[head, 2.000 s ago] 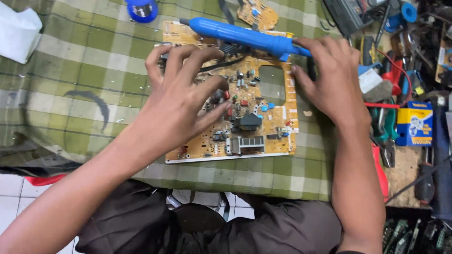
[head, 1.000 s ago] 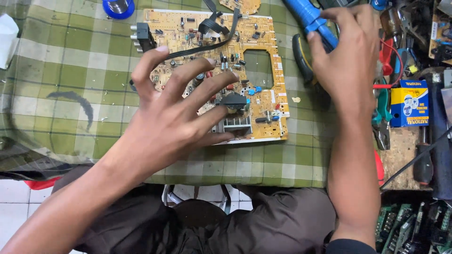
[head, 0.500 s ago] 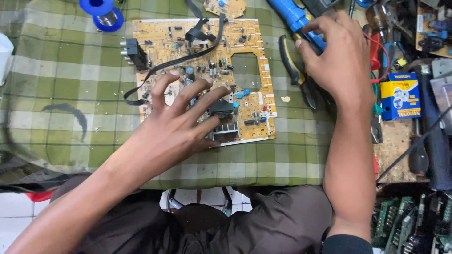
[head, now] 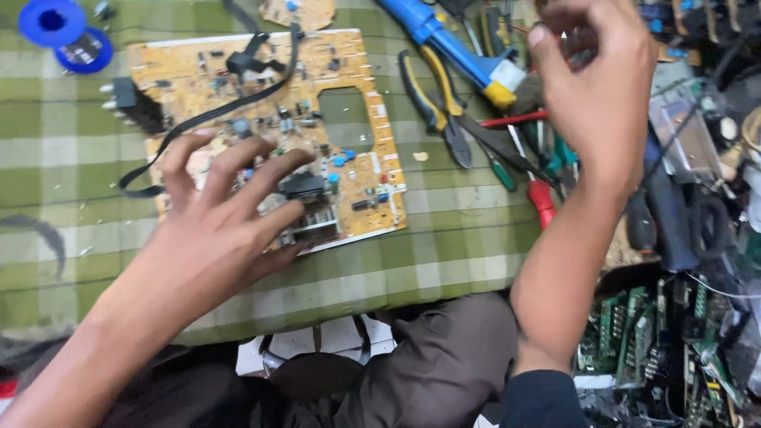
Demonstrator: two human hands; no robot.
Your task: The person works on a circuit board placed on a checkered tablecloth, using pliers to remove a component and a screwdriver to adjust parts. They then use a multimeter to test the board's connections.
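I see my left hand [head: 226,210] spread flat, fingers splayed, pressing on the lower half of a tan circuit board [head: 349,103] that lies on the green checked tabletop [head: 460,238]. The board runs lengthwise from ten o'clock to four o'clock, and the left hand is much the nearer to it. My right hand [head: 598,87] hangs at one o'clock, well apart from the board, fingers loosely curled and grasping nothing I can make out. Just beside it at eleven o'clock lies a blue soldering tool [head: 444,40], with yellow-handled pliers [head: 436,99] between tool and board.
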